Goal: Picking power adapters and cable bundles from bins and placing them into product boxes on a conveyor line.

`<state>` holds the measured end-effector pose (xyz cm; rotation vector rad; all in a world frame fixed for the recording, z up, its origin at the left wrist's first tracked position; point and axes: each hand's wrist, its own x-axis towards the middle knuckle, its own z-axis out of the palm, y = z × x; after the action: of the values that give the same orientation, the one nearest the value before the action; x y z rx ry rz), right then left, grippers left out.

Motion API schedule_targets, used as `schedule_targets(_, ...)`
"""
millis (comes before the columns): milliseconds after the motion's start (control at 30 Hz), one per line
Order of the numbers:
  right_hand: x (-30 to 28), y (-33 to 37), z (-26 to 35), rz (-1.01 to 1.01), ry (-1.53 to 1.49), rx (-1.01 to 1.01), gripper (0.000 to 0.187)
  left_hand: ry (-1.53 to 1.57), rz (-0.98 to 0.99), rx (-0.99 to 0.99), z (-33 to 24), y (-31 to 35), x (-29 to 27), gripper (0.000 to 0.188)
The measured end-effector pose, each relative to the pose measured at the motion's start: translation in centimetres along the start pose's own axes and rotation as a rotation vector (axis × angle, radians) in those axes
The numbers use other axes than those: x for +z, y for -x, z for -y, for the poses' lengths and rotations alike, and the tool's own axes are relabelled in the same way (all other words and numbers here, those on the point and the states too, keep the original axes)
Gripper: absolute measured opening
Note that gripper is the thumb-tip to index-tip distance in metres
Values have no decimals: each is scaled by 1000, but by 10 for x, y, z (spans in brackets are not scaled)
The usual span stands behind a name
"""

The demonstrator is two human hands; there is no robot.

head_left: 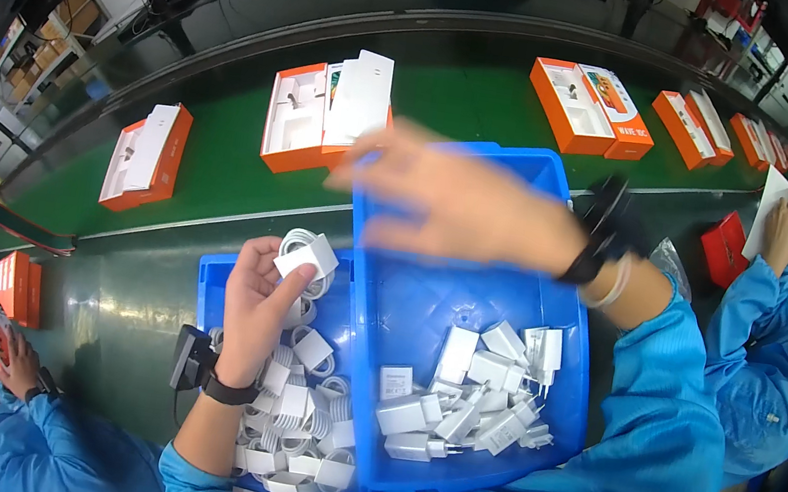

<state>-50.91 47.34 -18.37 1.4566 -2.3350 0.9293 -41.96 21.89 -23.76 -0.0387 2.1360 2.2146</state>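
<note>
My left hand [254, 307] holds a coiled white cable with a paper band [307, 256] above a small blue bin [208, 282] full of several such coiled cables [303, 425]. My right hand [451, 199] is blurred, fingers spread, reaching over the far rim of a larger blue bin [516, 168] toward an open orange box with a white tray [296, 122] on the green belt. I cannot see anything in that hand. White plug chargers [480, 389] lie piled in the larger bin's near part.
The green conveyor belt [223, 172] carries more open orange boxes [147, 156], [585, 107], [693, 127]. A person in blue sits at the right [770, 329] holding a white sheet; another in blue is at the lower left [5, 363].
</note>
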Motion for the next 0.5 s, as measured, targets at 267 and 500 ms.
schedule_targets(267,50,5,40,127,169,-91,65,34,117,43,-2,12,14,34)
schedule_targets(500,-83,49,-75,-107,263,297,66,-75,145,127,-2,16,6,27)
